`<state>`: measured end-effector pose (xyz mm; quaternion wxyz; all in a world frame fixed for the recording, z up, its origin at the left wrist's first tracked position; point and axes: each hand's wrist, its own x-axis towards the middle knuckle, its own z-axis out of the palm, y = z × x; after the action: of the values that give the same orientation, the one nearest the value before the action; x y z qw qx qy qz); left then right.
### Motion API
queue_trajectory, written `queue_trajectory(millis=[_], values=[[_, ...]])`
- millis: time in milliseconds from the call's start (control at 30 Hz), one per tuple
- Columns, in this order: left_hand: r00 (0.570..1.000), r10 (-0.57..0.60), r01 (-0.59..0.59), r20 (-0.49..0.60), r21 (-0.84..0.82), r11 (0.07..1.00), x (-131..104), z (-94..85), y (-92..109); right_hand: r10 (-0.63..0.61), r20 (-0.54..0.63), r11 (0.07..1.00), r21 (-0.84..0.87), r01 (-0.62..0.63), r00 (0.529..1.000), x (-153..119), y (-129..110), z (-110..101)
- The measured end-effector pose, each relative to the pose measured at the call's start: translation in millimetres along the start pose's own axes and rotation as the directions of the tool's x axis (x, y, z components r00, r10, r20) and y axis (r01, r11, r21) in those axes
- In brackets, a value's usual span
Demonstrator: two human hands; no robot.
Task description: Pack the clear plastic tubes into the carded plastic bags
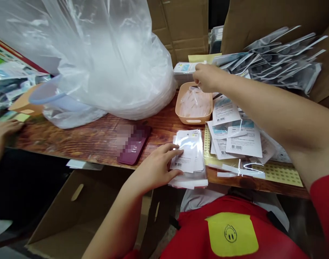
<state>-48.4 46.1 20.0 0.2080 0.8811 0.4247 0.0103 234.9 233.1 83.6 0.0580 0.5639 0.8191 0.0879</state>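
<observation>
My left hand [160,165] lies with its fingers spread on a small stack of white printed cards [190,156] in clear plastic sleeves, near the table's front edge. Farther back, my right hand [207,77] is closed, with thumb and fingers pinched together above the back right rim of a peach plastic basket [194,120]. Whatever may be between those fingers is too small to make out. Small clear packets [194,102] fill the basket. Just behind it, beside my right fingers, stands a stack of packaged cards [184,67].
Loose printed cards [244,142] lie on a yellow dotted sheet at right. Filled plastic pouches [283,61] are heaped behind my right forearm. A large clear plastic bag [121,72] bulges over the table. A dark red phone [134,149] lies left. Another person's hand [5,131] rests far left.
</observation>
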Motion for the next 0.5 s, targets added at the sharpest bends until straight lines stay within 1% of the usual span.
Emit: queue_trajectory(millis=[100, 200, 333, 400, 433, 500], values=[[0.999, 0.047, -0.047, -0.011, 0.005, 0.999, 0.7, 0.8, -0.5, -0.056, 0.147, 0.997, -0.043, 0.063, 0.988, -4.2, -5.2, 15.8], [0.998, 0.054, -0.055, -0.008, -0.030, 0.998, 1.2, 2.5, -0.8, -0.075, 0.196, 0.996, -0.036, 0.083, 0.978, -4.2, -10.8, 29.4], [0.999, 0.038, -0.039, -0.009, -0.092, 0.995, -0.5, 5.9, -1.6, -0.086, 0.265, 0.995, -0.026, 0.096, 0.960, 8.6, -10.7, 39.3], [0.999, 0.042, -0.044, -0.023, -0.105, 0.994, -2.3, 7.9, -1.7, -0.102, 0.277, 0.994, -0.004, 0.107, 0.956, 15.6, -7.1, 45.2], [0.998, 0.048, -0.051, -0.033, -0.108, 0.993, -3.3, 9.0, -1.5, -0.107, 0.265, 0.994, 0.014, 0.108, 0.958, 18.0, -4.9, 48.9], [0.996, 0.068, -0.075, -0.065, -0.105, 0.992, -5.1, 11.6, -0.7, -0.117, 0.187, 0.992, 0.076, 0.104, 0.975, 20.1, -0.4, 57.2]])
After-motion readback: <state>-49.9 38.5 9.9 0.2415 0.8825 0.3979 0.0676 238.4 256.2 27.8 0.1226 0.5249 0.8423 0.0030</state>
